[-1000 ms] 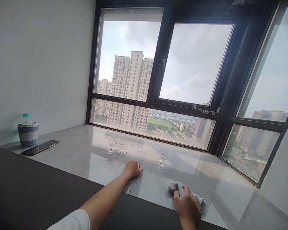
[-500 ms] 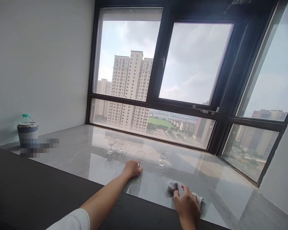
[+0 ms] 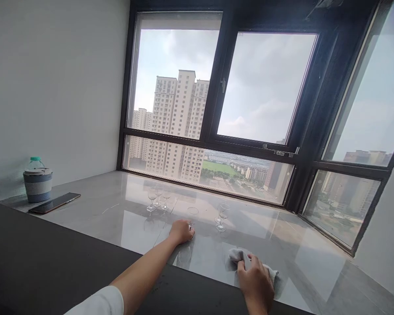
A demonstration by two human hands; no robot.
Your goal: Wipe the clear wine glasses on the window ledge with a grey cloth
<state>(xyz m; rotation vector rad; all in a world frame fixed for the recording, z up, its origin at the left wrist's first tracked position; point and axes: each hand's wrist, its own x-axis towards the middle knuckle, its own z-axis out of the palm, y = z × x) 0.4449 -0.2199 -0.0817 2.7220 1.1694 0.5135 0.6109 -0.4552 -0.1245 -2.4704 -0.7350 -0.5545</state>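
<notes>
My left hand (image 3: 181,231) is closed around the stem of a small clear wine glass (image 3: 193,211), whose round rim shows just above my fingers. The glass stands on the glossy grey sill, its foot mostly hidden by the hand. Lower right, my right hand (image 3: 256,280) grips a crumpled light grey cloth (image 3: 238,255) that lies against the sill near its front edge. Two more stemmed glasses (image 3: 222,212) stand close together, right of my left hand. Behind it to the left is a cluster of three similar glasses (image 3: 166,197).
A lidded paper cup (image 3: 38,186), a bottle with a green cap (image 3: 35,160) and a dark phone (image 3: 55,203) are at the sill's left end. The tiled sill (image 3: 98,218) drops off along its front edge. Dark-framed windows (image 3: 213,140) rise behind.
</notes>
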